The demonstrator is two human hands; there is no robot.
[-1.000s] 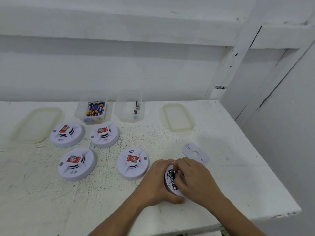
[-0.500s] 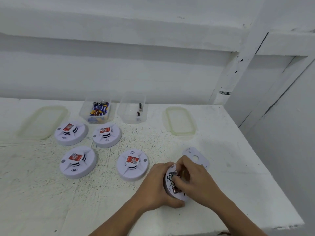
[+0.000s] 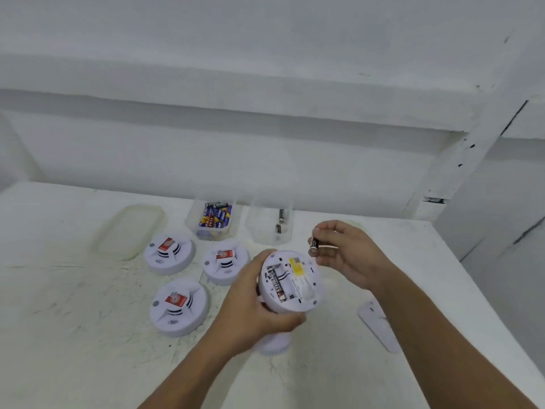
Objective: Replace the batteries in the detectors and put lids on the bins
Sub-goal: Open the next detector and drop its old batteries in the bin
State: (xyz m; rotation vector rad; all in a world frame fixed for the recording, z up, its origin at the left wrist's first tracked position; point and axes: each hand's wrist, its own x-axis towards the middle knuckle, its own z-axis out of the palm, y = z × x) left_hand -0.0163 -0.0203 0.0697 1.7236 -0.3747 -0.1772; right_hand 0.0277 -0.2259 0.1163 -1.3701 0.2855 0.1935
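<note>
Head: battery (image 3: 313,246) in right hand (image 3: 349,256)

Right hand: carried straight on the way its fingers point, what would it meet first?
Probably the clear bin with two loose batteries: the right hand, pinching a battery, points left and away toward it. The hand looks raised, so it might pass above the rim.

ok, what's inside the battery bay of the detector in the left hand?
In the upturned detector, one black Eveready battery lies in the slot nearest the left hand; the slot beside it looks empty. Nothing covers the bay; contacts too blurred.
</note>
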